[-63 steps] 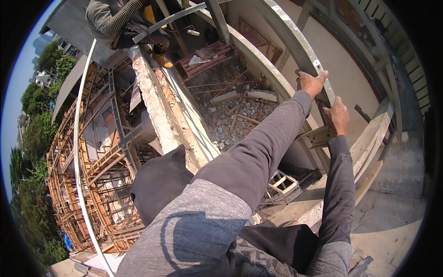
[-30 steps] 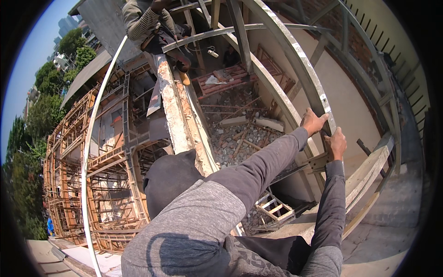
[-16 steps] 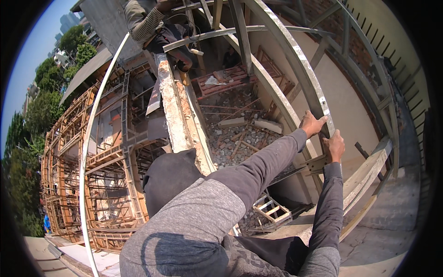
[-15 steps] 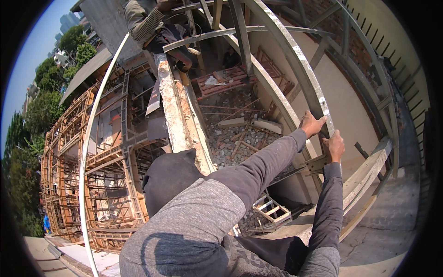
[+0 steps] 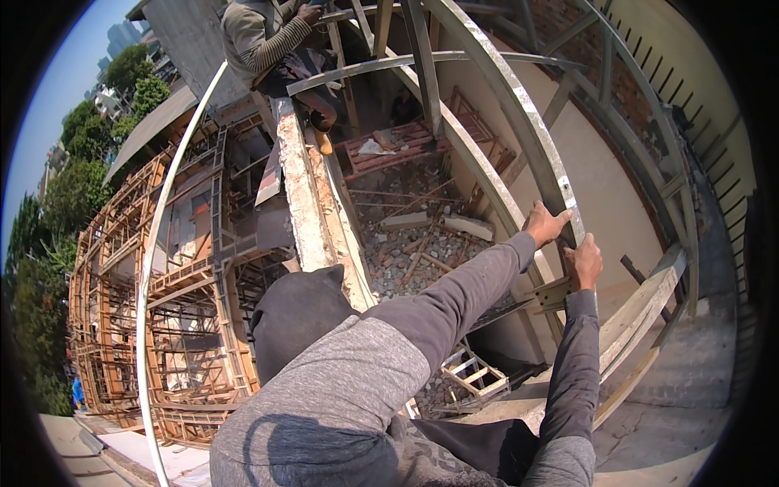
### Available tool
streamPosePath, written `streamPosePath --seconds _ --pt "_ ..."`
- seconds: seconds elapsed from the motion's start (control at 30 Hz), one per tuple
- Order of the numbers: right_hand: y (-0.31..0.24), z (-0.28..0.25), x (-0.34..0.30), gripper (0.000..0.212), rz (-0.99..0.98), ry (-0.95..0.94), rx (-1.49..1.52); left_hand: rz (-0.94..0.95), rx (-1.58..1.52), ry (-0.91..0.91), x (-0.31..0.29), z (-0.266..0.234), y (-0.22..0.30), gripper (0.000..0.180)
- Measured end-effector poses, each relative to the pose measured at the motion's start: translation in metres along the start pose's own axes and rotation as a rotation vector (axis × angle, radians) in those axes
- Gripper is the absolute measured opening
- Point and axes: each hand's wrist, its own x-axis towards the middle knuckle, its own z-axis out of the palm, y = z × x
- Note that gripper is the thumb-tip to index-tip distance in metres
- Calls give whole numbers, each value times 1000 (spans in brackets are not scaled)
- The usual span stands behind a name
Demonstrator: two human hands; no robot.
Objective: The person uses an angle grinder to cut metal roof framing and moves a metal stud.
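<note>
- Left hand [image 5: 545,225] lay on the steel bar [image 5: 519,122]; right hand [image 5: 583,261] gripped it just below.
- Rubble pit [image 5: 414,243] sat left of the bar, brick wall [image 5: 304,203] further left.
- Another person [image 5: 260,40] stood at the wall's far end.
</note>
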Motion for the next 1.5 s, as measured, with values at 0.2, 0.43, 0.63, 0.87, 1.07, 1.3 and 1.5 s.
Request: streamPosePath --seconds 0.2,0.43,0.63,0.87,1.07,1.3,1.5 --pt "2 -1 1 48 11 -30 -7 6 -6 -8 0 2 -2 84" --pt "-2 -4 -3 45 13 -9 7 -6 50 -14 -7 -3 5 89" --pt "-5 -6 -3 45 12 -22 8 2 -9 -6 -5 -4 4 87" --pt "-4 -4 -1 47 23 -19 5 -25 -14 -35 -4 -5 4 89" --pt "5 3 2 46 9 -18 9 3 22 -19 -5 -4 2 96" --pt "1 0 2 48 26 -37 -13 -13 54 -27 -6 -5 4 99" --pt "1 1 0 45 18 -11 9 -39 22 -55 -7 -8 6 99"
